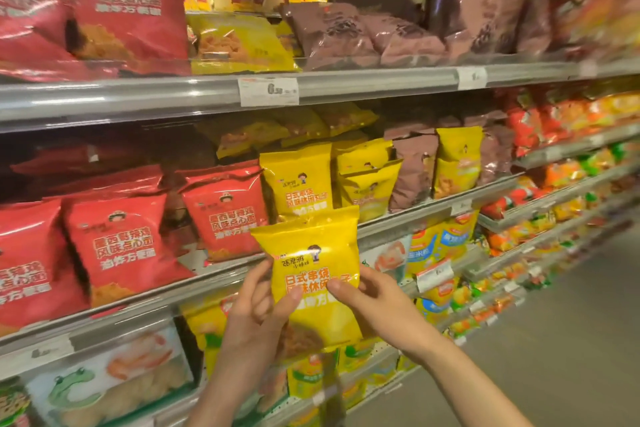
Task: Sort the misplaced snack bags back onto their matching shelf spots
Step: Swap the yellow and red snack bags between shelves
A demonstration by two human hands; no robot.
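Your left hand (258,308) and right hand (375,308) both pinch one yellow snack bag (311,274), thumbs on its front, upright before the middle shelf (398,222). Behind it: yellow bags (298,180); red bags (225,208) to their left.

Shop aisle. Grey metal shelving (173,94) in stacked tiers runs off to the right; white price tags (268,91) clipped to shelf edges. Grey floor (571,340) lower right. Ceiling light glare on the top tier.

A snack bag (313,274) sits between both hands, before the middle shelf (207,282), below matching bags (298,180).
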